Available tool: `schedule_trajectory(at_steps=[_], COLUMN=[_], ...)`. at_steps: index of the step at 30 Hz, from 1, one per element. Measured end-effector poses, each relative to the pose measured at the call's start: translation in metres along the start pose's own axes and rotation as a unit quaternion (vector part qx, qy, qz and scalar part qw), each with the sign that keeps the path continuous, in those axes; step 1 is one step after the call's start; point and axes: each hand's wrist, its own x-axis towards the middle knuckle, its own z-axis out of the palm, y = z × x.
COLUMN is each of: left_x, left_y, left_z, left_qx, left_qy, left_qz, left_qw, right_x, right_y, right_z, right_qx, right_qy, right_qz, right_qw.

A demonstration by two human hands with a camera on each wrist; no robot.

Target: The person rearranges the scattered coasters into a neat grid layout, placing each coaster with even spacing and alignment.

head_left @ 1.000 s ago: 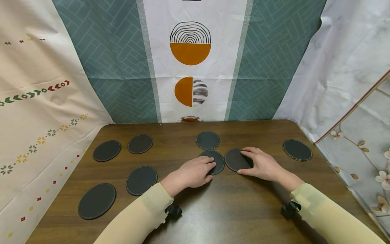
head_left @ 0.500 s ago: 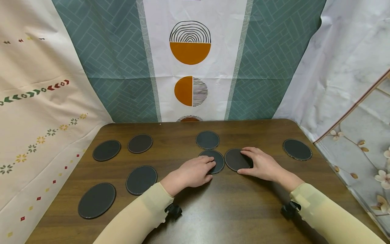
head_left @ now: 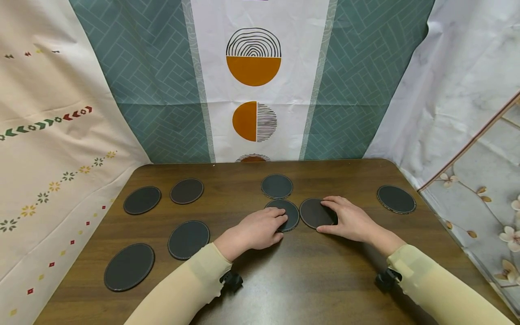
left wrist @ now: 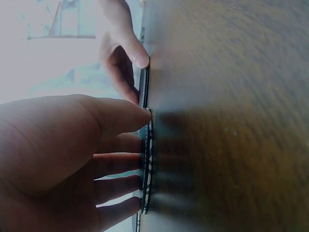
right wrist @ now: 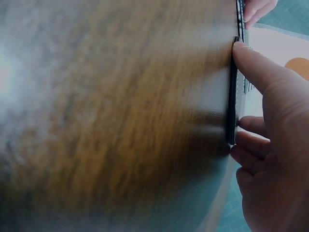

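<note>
My left hand (head_left: 260,229) rests its fingertips on a round black coaster (head_left: 291,215) with a stitched edge. In the left wrist view its straight fingers touch the top of the coaster (left wrist: 146,164), and the thumb touches the rim. My right hand (head_left: 350,220) holds a second, dark brown-black coaster (head_left: 314,213) between thumb and fingers, by opposite edges. In the right wrist view this coaster (right wrist: 233,96) lies flat on the table. The two coasters sit side by side, rims almost touching. A third coaster (head_left: 277,186) lies just behind the left one, at its rim.
Several more coasters lie on the brown wooden table (head_left: 313,280): one far right (head_left: 396,199), and on the left a back coaster (head_left: 187,191), a far-left coaster (head_left: 142,200), a middle coaster (head_left: 188,240) and a near coaster (head_left: 129,267). Patterned cloths (head_left: 162,90) hang behind and beside the table.
</note>
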Motion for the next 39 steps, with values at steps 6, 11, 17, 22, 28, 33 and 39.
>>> schedule_trajectory(at_steps=[6,11,17,22,28,33,39], left_x=[0.000,-0.001,0.000,0.000,0.000,0.000,-0.001], left_y=[0.001,0.001,0.002,0.001,0.000,0.001,0.001], left_z=[-0.001,-0.002,-0.001,0.000,0.001,0.000,0.000], left_qx=[-0.002,0.000,0.004,0.002,-0.004,-0.005,-0.008], left_qy=[-0.002,-0.005,-0.006,-0.004,-0.005,-0.007,-0.006], left_qz=[-0.003,-0.007,-0.006,-0.007,-0.007,-0.009,-0.009], left_qw=[1.0000,1.0000,1.0000,1.0000,1.0000,0.9999,0.9999], right_x=[-0.001,-0.002,-0.005,-0.007,-0.010,-0.012,-0.015], right_y=[0.000,0.000,-0.001,0.000,0.012,0.028,0.048], right_z=[0.000,0.001,-0.001,-0.007,-0.019,-0.030,-0.045], right_qx=[0.000,-0.001,0.002,0.007,0.005,-0.001,-0.020], right_qy=[-0.001,-0.004,-0.001,-0.004,0.003,0.006,0.014], right_qz=[0.000,0.000,0.006,0.018,0.033,0.052,0.079], right_qw=[1.0000,1.0000,1.0000,0.9998,0.9994,0.9986,0.9965])
